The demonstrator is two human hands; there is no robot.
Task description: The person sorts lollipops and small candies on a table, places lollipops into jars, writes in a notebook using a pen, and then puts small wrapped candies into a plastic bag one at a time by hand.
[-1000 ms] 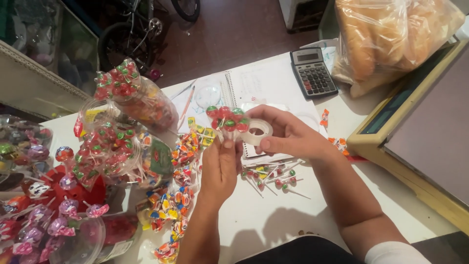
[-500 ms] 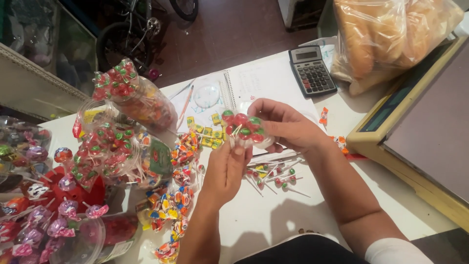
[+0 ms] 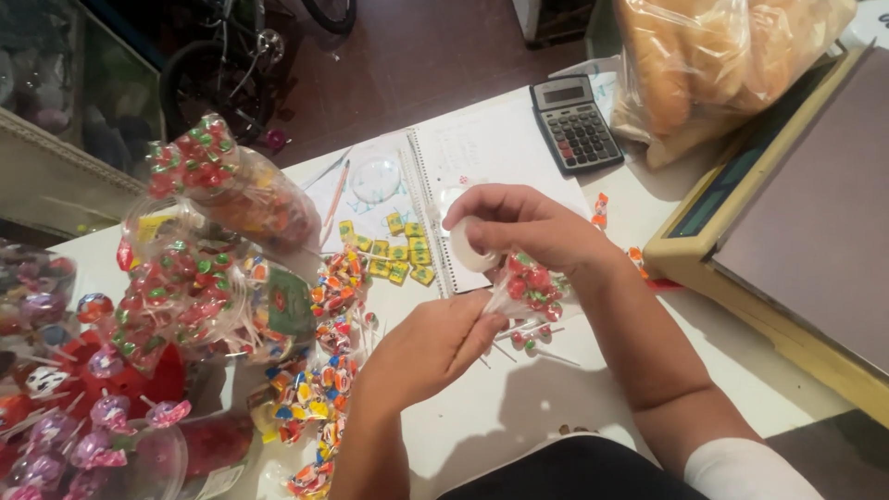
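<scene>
My left hand (image 3: 433, 350) pinches the sticks of a small bunch of red and green lollipops (image 3: 534, 283) above the white table (image 3: 519, 407). The bunch's heads point right and lie under my right hand (image 3: 528, 227). That hand arches over the bunch, and its fingers grip a white roll of clear tape (image 3: 466, 244) close to the sticks. Several loose lollipops (image 3: 530, 335) lie on the table just beneath both hands.
Wrapped candies in a long strip (image 3: 319, 389) and yellow sweets (image 3: 394, 259) lie left of my hands. Jars of lollipops (image 3: 199, 287) stand further left. A spiral notebook (image 3: 482, 148), calculator (image 3: 574, 122), bag of bread (image 3: 713, 65) and a scale (image 3: 787, 231) sit behind and right.
The lollipop bunch has swung from upright to pointing right, under my right hand. My right hand with the tape roll has come over the bunch, and my left hand has dropped lower on the sticks.
</scene>
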